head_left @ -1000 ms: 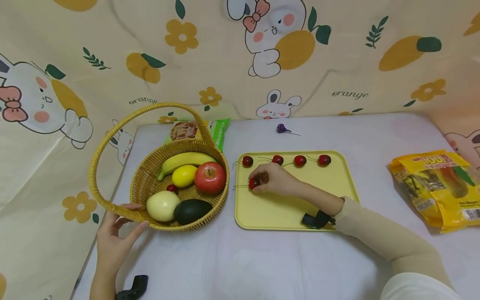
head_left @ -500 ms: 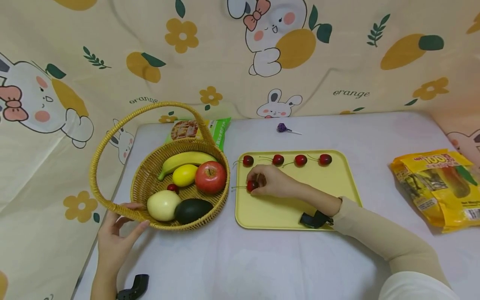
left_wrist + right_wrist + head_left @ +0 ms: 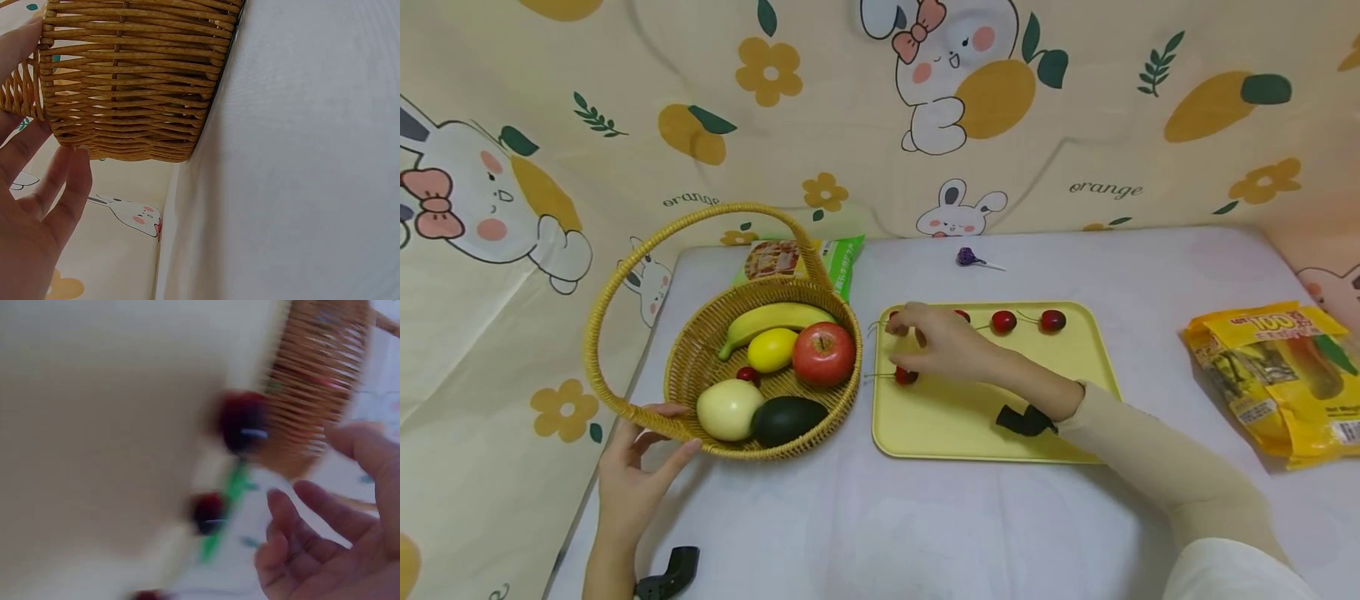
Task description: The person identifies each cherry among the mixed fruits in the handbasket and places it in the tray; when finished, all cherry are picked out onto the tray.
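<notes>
My left hand holds the wicker basket at the near left, where its handle meets the rim, thumb on one side and fingers on the other. Inside the basket lie a banana, a lemon, a red apple, a cherry, a pale round fruit and a dark green oval fruit. Above the yellow tray, my right hand has its fingers spread and holds nothing. Just below its fingertips a cherry rests on the tray, stem pointing left.
Along the tray's back edge is a row of cherries, two partly hidden by the right hand. A lollipop lies behind the tray. One yellow bag stands at the right; a green packet sits behind the basket.
My right hand has let go of the cherry at the tray's left side and lifted slightly away from it. My left hand stays on the basket.
</notes>
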### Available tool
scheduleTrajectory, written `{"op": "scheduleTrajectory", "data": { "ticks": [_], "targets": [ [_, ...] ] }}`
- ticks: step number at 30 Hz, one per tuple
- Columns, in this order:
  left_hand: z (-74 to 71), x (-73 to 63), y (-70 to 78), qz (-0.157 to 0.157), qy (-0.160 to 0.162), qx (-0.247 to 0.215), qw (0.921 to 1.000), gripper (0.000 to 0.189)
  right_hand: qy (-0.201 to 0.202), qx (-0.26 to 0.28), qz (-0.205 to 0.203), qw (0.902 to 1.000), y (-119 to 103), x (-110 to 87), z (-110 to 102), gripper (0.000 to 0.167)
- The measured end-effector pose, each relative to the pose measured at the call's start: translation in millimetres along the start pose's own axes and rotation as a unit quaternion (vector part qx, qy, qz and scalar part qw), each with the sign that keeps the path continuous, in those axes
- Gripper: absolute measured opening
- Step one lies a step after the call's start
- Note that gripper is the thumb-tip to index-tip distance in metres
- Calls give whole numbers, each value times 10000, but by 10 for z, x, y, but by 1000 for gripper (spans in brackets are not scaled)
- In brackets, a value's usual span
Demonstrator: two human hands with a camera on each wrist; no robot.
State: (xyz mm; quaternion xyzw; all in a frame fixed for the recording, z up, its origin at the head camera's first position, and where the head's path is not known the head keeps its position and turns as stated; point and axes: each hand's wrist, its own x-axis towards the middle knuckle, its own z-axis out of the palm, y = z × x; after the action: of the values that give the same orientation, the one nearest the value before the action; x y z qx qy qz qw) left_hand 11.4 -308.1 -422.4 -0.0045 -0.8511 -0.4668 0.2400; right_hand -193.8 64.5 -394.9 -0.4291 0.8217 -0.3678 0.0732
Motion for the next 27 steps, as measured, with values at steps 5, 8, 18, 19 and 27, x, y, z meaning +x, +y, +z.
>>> {"op": "scheduleTrajectory", "data": {
  "ticks": [5, 8, 18, 19, 27],
  "targets": [
    [-1, -14, -2, 59, -14, 2, 10000, 57, -373, 343, -888, 9948, -522, 531, -89, 27],
    [-6, -15, -11, 95, 15, 82, 9999, 57, -1655, 521, -1120, 9784, -871, 972, 42, 37],
    [68, 41, -41, 30, -90, -200, 9998, 55, -3958, 1301, -866, 9049, -1016, 1980, 709, 53],
    [72, 40, -35, 15, -99, -208, 9997, 55, -3997, 1335, -828, 9031, -973, 2008, 763, 52],
    [-13, 8, -52, 146, -13, -179, 9997, 55, -4246, 1139, -563, 8964, -865, 2114, 1019, 51]
  ]
}}
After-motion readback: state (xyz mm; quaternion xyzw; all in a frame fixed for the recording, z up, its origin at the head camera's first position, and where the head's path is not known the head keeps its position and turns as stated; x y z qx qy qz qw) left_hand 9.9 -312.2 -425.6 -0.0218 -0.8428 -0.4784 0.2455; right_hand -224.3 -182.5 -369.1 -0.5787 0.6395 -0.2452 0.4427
